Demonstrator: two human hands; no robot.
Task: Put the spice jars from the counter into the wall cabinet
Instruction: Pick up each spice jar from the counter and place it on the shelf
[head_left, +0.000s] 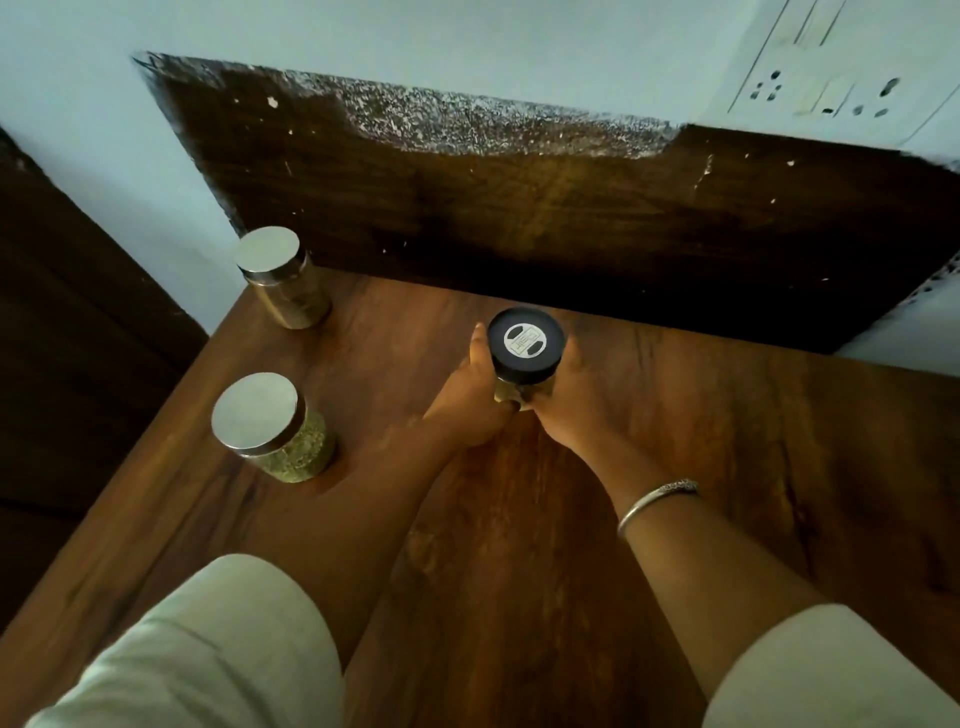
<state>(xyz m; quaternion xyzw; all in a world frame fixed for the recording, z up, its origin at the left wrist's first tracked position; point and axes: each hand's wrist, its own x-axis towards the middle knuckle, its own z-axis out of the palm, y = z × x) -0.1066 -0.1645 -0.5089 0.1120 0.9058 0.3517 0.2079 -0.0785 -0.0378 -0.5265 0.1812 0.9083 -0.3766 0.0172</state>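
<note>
Head view: black-lidded jar (525, 340) at frame centre, low over the counter (727, 441); contact unclear.
Hands: left hand (470, 397) and right hand (569, 402) both clasp it.
Remaining: upper silver-lidded jar (283, 278) and lower silver-lidded jar (272, 428) stand at frame left, untouched; nothing visibly stored yet, cabinet out of view.

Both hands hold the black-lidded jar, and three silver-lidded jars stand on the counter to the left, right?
No: the head view shows two, not three: a far silver-lidded jar and a near silver-lidded jar on the counter. The left hand and right hand do hold the black-lidded jar.
</note>
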